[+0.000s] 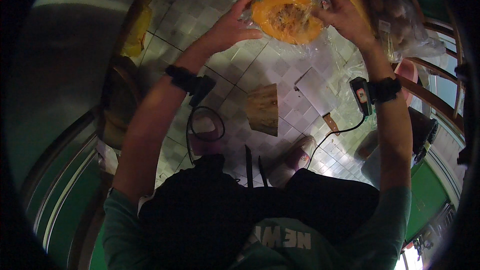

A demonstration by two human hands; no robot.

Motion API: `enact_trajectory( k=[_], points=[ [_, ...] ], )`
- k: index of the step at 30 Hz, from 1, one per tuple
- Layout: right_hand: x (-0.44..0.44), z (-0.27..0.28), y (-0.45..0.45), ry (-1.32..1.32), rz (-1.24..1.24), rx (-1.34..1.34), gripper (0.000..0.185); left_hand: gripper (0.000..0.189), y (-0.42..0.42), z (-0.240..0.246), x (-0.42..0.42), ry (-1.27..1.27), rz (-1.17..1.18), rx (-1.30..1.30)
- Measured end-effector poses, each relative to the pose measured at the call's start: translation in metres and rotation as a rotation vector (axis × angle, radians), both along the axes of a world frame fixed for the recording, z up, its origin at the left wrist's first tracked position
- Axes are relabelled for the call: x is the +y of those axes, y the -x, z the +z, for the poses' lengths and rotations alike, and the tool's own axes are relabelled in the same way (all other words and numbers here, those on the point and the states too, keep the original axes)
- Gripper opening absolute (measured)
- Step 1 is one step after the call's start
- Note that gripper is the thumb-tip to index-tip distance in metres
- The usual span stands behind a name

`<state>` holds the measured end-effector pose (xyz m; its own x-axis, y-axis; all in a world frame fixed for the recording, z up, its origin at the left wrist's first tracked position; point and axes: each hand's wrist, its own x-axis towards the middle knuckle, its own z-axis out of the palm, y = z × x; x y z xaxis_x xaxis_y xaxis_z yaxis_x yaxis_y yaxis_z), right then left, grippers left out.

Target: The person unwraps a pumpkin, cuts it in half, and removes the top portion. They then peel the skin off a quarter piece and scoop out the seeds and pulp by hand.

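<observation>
A cut pumpkin (287, 18) in clear plastic film is held up at the top of the view. Its orange flesh and seedy hollow face me. My left hand (236, 26) cups its left side, thumb below and fingers spread above. On the opposite side, my right hand (343, 17) grips the film-covered rim, with the thumb over the cut face. Below, a cleaver (317, 88) with a wooden handle (331, 123) lies on the tiled floor (247, 60). Left of the blade is a wooden block (263, 108), between the cleaver and my feet.
Clear plastic sheeting (350, 82) lies around the cleaver's right side. A transparent bag of brownish produce (397, 18) sits at the upper right, near a wooden rack (431, 97). To the left are a yellow bag (138, 32) and a shiny metal surface (75, 63). Cables hang from both wrist devices.
</observation>
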<state>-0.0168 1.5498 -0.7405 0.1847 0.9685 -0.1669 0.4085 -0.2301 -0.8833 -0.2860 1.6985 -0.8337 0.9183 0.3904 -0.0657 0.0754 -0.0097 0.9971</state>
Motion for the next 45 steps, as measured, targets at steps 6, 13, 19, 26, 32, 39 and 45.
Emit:
enact_trajectory(
  k=[6, 13, 19, 26, 32, 39, 45],
  points=[
    [-0.008, 0.005, -0.003, 0.008, -0.001, 0.148, 0.056, 0.096, -0.014, 0.005, -0.007, 0.289, 0.004, -0.012],
    [-0.002, -0.001, -0.033, 0.169, -0.178, 0.303, 0.055, 0.084, -0.029, 0.016, 0.021, 0.538, -0.041, -0.017],
    [0.004, 0.006, -0.025, -0.029, -0.512, 0.685, 0.05, 0.085, -0.044, 0.021, 0.045, 0.756, 0.011, -0.039],
    [0.01, 0.02, -0.041, 0.244, -0.349, 0.453, 0.031, 0.077, -0.047, 0.024, 0.048, 0.771, 0.031, 0.003],
    [0.001, -0.007, -0.054, 0.134, -0.499, 0.41, 0.031, 0.08, -0.046, 0.02, 0.047, 0.802, 0.043, -0.038],
    [-0.019, -0.006, -0.061, 0.226, -0.379, 0.826, 0.033, 0.078, -0.044, 0.016, 0.048, 0.805, -0.012, -0.093],
    [-0.006, -0.026, -0.059, 0.244, -0.456, 0.326, 0.028, 0.076, -0.042, 0.023, 0.05, 0.595, -0.026, 0.023]
  ],
)
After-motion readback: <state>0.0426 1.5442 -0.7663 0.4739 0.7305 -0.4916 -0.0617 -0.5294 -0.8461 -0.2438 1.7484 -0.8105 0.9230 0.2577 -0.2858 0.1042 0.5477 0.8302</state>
